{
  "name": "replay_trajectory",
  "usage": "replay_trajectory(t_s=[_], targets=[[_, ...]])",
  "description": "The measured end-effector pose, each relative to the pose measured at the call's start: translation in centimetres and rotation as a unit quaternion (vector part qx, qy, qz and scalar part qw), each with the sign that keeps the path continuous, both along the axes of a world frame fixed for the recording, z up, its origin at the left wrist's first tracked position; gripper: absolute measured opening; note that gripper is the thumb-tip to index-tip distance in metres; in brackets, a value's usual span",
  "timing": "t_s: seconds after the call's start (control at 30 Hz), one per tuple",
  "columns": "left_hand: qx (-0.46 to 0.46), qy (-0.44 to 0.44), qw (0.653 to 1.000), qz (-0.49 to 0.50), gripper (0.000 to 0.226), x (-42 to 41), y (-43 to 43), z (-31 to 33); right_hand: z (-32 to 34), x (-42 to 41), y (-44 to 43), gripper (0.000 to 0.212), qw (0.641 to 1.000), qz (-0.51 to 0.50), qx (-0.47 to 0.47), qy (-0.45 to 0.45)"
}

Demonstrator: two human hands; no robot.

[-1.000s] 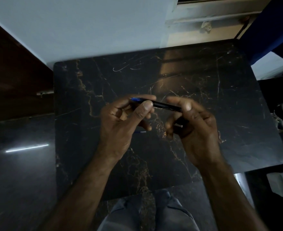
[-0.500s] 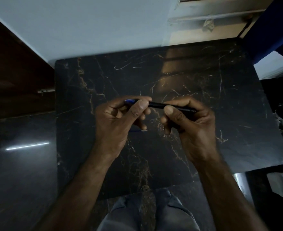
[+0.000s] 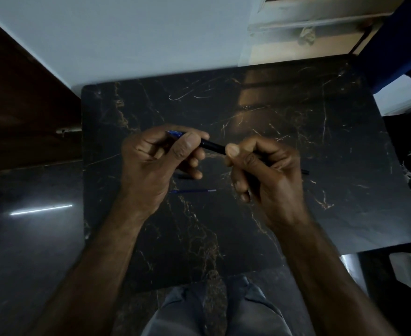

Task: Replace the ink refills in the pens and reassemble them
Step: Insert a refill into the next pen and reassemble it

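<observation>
We clamp the pen [image 3: 213,146]: left hand [image 3: 151,163] fingers on its blue end, right hand [image 3: 272,175] fingers on the black barrel; a refill [image 3: 193,191] lies on the desk [image 3: 296,112].

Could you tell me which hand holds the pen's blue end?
The left hand pinches the blue end of the pen; the right hand grips its black barrel.

This looks like a dim room in a home. A small black marble table [image 3: 296,112] stands against a pale painted wall [image 3: 151,40] on a glossy dark tiled floor [image 3: 30,251]. Dark wood [image 3: 22,105] flanks it at left, and blue cloth [image 3: 403,37] hangs at right.
</observation>
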State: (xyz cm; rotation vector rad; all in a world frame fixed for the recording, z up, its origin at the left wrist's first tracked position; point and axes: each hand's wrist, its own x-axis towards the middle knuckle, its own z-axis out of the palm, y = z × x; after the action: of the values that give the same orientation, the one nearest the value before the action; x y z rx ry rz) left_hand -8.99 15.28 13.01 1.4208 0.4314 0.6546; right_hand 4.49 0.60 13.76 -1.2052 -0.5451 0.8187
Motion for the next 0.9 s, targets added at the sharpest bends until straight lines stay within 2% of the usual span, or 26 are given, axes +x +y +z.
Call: replay_trajectory(t_s=[0.13,0.27,0.3,0.37,0.43,0.47,0.53,0.57,0.7,0.83,0.87,0.9], targets=[[0.006,-0.017,1.000,-0.020,0.013,-0.1,0.3,-0.6,-0.7,-0.7,0.2,0.026,0.996,0.000,0.017,0.083],[-0.017,-0.026,0.997,-0.066,0.016,0.0,1.6,-2.8,-1.7,-1.1,0.0,0.016,0.993,-0.044,0.007,0.113],[-0.021,-0.006,0.997,-0.074,0.017,-0.1,2.2,-3.9,-2.0,-1.0,-0.3,0.013,0.991,-0.057,0.004,0.119],[0.043,0.106,0.992,-0.055,0.027,-0.5,3.4,-7.1,-2.5,-0.7,-1.0,0.008,0.989,-0.079,-0.005,0.127],[0.137,0.255,0.956,-0.037,0.038,-0.8,4.2,-11.0,-3.1,-0.3,-1.7,0.006,0.987,-0.095,-0.021,0.125],[0.177,0.323,0.928,-0.060,0.039,-0.9,4.5,-12.7,-3.3,-0.1,-2.0,0.006,0.987,-0.100,-0.030,0.122],[0.316,0.439,0.833,-0.114,0.044,-1.0,4.8,-15.2,-3.7,0.2,-2.6,0.006,0.987,-0.106,-0.043,0.115],[0.363,0.461,0.801,-0.119,0.044,-1.1,5.0,-16.1,-3.8,0.3,-2.8,0.006,0.987,-0.108,-0.046,0.115],[0.372,0.431,0.816,-0.103,0.026,-1.5,4.6,-17.5,-4.2,0.5,-3.5,0.008,0.985,-0.116,-0.043,0.119],[0.375,0.431,0.817,-0.082,0.019,-1.6,4.3,-17.8,-4.1,0.4,-3.6,0.009,0.984,-0.131,-0.037,0.115],[0.344,0.430,0.833,-0.058,0.019,-1.4,4.2,-17.4,-4.0,0.4,-3.6,0.009,0.984,-0.138,-0.036,0.104],[0.285,0.413,0.865,-0.028,0.019,-1.1,3.9,-16.6,-3.8,0.5,-3.5,0.008,0.985,-0.147,-0.033,0.090]])
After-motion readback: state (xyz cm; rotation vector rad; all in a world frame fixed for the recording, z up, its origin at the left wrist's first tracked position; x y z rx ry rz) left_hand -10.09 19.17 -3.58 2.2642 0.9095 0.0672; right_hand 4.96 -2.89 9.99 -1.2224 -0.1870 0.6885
